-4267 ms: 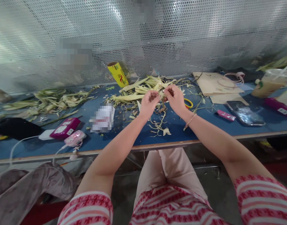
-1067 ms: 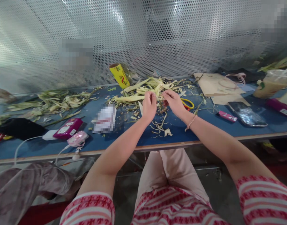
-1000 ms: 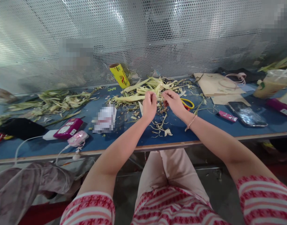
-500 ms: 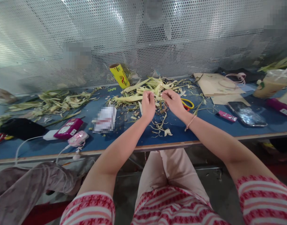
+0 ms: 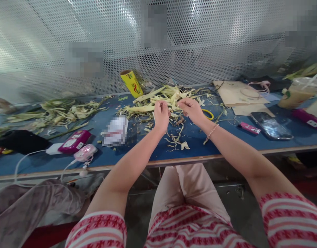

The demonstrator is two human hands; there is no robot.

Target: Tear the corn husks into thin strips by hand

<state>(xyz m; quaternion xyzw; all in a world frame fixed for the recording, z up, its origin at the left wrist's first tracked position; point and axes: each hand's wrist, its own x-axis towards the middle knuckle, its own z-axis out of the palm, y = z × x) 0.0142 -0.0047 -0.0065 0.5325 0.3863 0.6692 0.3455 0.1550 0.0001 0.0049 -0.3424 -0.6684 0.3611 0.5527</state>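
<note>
My left hand (image 5: 161,115) is closed, its fingertips pinched together over the near side of a heap of pale green husk-like plant strips (image 5: 145,109). To its right, my right hand (image 5: 190,109) is also closed in a pinch. Whatever lies between the fingertips of either hand is too small to make out. Below the hands, thin plant scraps (image 5: 178,139) lie scattered on the blue tabletop (image 5: 158,151). A yellow looped handle (image 5: 208,114) shows partly behind my right wrist.
A yellow tube (image 5: 132,83) leans behind the heap, by the perforated metal screen (image 5: 101,81). At left are a white packet (image 5: 115,131), a purple device (image 5: 75,141) and more plant strips (image 5: 62,113). At right stand brown paper (image 5: 238,93), a phone (image 5: 272,125) and a drink cup (image 5: 298,93).
My hands have drawn slightly apart: the left has shifted a little left, and the right has turned slightly. Both stay pinched. The things on the table look the same.
</note>
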